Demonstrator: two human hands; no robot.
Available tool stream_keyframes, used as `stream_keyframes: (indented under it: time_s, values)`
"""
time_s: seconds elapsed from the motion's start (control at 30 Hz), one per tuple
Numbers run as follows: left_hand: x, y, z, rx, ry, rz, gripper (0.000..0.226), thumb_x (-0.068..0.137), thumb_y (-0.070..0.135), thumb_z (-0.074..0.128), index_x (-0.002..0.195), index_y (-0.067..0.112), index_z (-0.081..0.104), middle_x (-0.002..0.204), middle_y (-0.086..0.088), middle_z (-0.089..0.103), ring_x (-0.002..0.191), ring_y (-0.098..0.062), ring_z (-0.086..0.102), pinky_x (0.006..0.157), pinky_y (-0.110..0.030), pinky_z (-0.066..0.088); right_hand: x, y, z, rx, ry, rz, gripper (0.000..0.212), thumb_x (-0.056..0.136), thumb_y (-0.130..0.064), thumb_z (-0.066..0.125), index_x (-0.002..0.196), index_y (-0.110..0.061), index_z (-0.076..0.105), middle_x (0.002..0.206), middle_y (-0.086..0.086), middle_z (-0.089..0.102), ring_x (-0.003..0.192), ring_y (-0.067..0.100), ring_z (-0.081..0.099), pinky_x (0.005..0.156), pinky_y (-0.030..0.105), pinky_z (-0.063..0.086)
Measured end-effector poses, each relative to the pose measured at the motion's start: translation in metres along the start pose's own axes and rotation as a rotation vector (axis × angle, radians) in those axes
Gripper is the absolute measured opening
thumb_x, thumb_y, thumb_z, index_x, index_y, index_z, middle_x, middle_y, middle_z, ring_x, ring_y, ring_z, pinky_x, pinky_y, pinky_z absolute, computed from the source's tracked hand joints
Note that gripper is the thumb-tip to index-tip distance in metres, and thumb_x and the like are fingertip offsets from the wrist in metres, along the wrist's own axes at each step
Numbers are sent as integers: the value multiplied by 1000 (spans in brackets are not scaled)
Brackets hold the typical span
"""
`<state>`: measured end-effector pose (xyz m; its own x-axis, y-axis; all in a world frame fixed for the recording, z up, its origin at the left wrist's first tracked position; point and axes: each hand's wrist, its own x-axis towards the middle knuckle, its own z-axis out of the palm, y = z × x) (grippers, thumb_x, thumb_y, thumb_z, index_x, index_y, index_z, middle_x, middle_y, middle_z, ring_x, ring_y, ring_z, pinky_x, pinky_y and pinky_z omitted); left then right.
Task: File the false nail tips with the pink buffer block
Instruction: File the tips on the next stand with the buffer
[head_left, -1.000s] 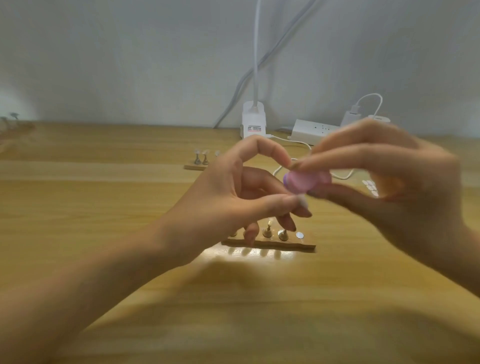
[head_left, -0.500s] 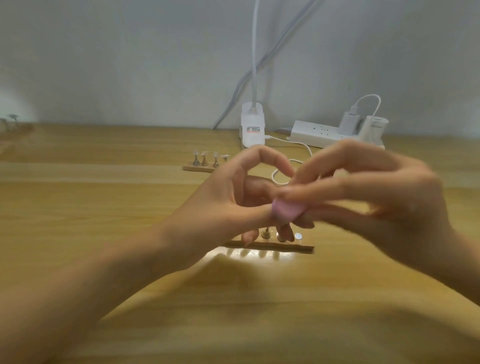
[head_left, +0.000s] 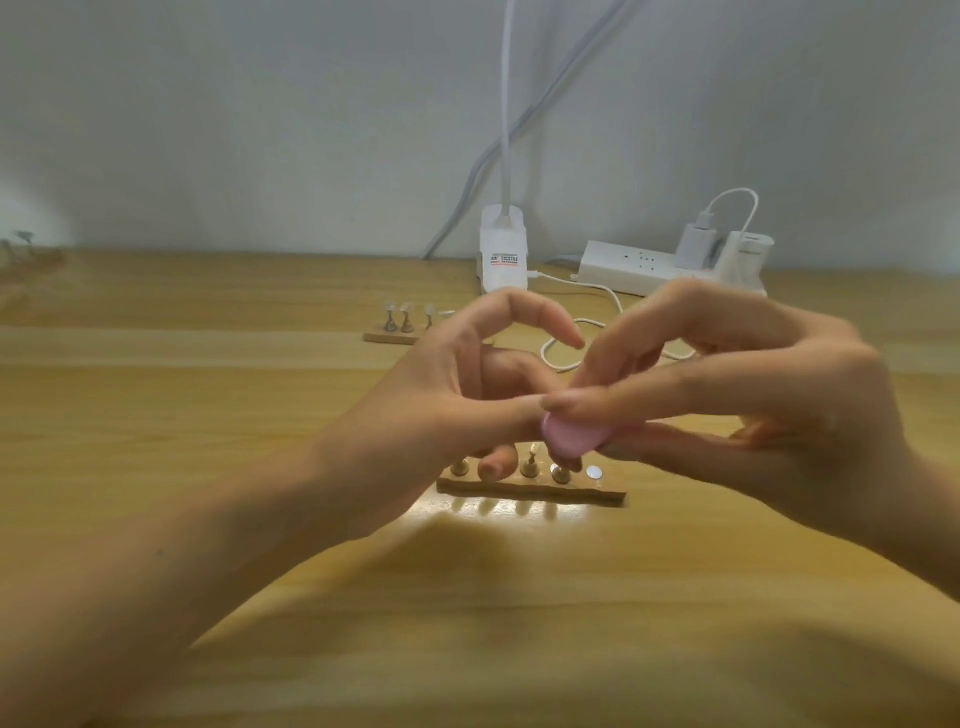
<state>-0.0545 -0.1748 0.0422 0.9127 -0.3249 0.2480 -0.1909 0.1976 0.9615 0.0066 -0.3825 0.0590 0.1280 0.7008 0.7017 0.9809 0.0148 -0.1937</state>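
Above the table (head_left: 208, 415), the pink buffer block (head_left: 574, 434) sits pinched by the right hand (head_left: 753, 400), finger over, thumb under. Left hand (head_left: 457, 400) curls against it; whatever it pinches is hidden. Block judged light, slightly spongy, non-slip: grip its edges.

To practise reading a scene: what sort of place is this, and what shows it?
Likely a home nail-craft desk, though not certain: a wooden table by a bare wall, a peg stand for nail tips, a pink buffer and a power strip.
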Motion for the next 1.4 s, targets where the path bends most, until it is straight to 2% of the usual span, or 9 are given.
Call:
stream_keyframes:
  time_s: [0.4,0.6,0.73,0.83,0.9,1.0,1.17,1.27,1.4]
  values:
    - [2,4,-5,52,-33,-2,34,81,10,72,109,14,53,75,-1,74,70,-18,71,45,-15,44,5,1,-7,3,-5,45,25,86,-10,75,110,-6,68,100,8,65,91,16,66,80,24,51]
    - [2,3,-4,129,8,-8,32,83,11,72,109,16,53,71,4,71,58,-10,65,53,-19,50,6,-8,-7,4,-81,18,20,87,-12,76,105,-7,73,100,4,65,89,20,66,79,27,50]
    - [2,8,-3,182,45,39,34,84,12,72,109,11,49,86,-9,78,62,-15,67,55,-23,54,10,2,-20,44,101,105,24,91,-17,70,114,-13,63,104,3,62,94,21,62,81,33,47]
    - [1,9,-3,235,72,49,37,84,13,71,114,11,48,92,-7,78,72,-14,71,57,-25,56,7,13,-14,82,245,204,24,93,-16,69,116,-18,63,105,4,64,95,30,64,79,45,51]
    - [1,9,-4,267,94,43,37,85,15,70,116,13,50,93,-6,78,79,-16,74,58,-27,58,4,17,-9,133,278,265,26,90,-11,71,115,-17,66,104,7,66,93,30,67,80,41,56]
    - [2,7,-6,240,131,46,36,88,10,68,119,12,51,92,-8,78,84,-19,75,57,-27,58,2,22,-7,153,249,313,25,87,-11,75,111,-15,69,103,6,69,92,20,67,79,31,54]
    - [3,5,-6,246,159,57,37,91,-1,66,122,7,47,91,-13,78,80,-21,76,54,-26,57,1,22,-5,115,142,255,25,90,-13,71,115,-14,67,107,9,67,98,21,66,80,28,54]
    - [2,5,-6,293,171,59,40,89,-6,67,121,8,48,88,-12,77,79,-23,76,56,-27,58,1,21,-4,66,96,230,22,91,-17,70,113,-14,68,106,7,65,98,23,66,80,33,55]
    - [3,5,-7,370,176,60,47,85,-9,72,120,12,49,88,-9,73,77,-24,77,60,-28,60,2,19,-2,12,58,220,22,90,-24,68,110,-15,70,102,1,64,95,20,64,79,27,52]
